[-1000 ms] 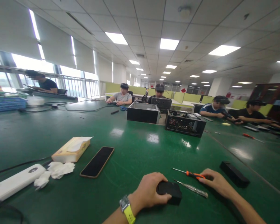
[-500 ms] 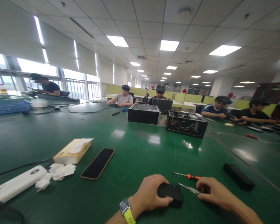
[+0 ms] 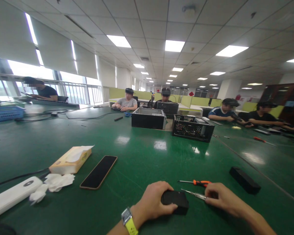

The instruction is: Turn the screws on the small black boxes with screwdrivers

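My left hand [image 3: 154, 199], with a yellow-banded watch on its wrist, grips a black box-shaped block [image 3: 176, 200] at the table's near side. My right hand [image 3: 219, 197] pinches the handle end of a slim screwdriver [image 3: 194, 194] with a clear handle. Its metal tip points left, close above the black block. Just beyond lies an orange-and-black screwdriver [image 3: 201, 183], its shaft also pointing left and its handle end partly behind my right hand. Another black oblong block [image 3: 244, 179] rests to the right of that hand.
On the left are a phone [image 3: 99, 172], a tissue pack [image 3: 71, 159], crumpled tissues [image 3: 58, 182] and a white power strip [image 3: 16, 195]. Two open computer cases [image 3: 148, 121] [image 3: 192, 129] stand farther back on the green table [image 3: 137, 147]. Several people sit around it.
The whole view has shifted slightly, so things appear a little farther left. My left hand still grips the block. The slim screwdriver sits slightly flatter in my right hand.
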A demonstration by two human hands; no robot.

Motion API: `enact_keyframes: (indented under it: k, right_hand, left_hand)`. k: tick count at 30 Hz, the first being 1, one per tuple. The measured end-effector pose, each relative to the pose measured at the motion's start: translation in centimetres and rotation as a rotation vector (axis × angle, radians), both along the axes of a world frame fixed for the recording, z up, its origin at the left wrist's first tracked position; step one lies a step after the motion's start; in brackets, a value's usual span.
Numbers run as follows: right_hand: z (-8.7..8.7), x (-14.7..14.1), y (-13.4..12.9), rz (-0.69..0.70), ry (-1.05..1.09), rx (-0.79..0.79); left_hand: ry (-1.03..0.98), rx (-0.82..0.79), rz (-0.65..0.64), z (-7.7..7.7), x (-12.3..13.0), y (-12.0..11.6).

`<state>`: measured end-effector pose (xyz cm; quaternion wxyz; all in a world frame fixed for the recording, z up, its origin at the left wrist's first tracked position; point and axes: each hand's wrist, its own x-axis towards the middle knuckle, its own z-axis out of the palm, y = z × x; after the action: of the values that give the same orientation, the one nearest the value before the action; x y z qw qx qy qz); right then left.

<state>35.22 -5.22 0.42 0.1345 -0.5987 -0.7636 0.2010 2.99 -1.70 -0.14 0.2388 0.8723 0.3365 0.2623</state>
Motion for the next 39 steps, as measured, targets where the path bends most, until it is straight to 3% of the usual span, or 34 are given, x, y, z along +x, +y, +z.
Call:
enact_keyframes:
  k: [8,17,25,39]
  right_hand:
    - [0.63,0.22,-0.29,-0.029,0.301,-0.036]
    - [0.46,0.64,-0.08,-0.048,0.741,0.035]
    - [1.12,0.59,-0.46,-0.072,0.711,0.002]
    - [0.72,0.73,-0.3,-0.056,0.652,-0.035]
  left_hand:
    - [-0.012,0.006,-0.006,-0.17,0.02,0.1]
    - [0.005,-0.004,-0.005,-0.04,0.07,0.19]
    - [0.004,-0.002,-0.008,-0.12,0.09,0.17]
    - [0.017,-0.012,-0.009,0.27,0.1,0.04]
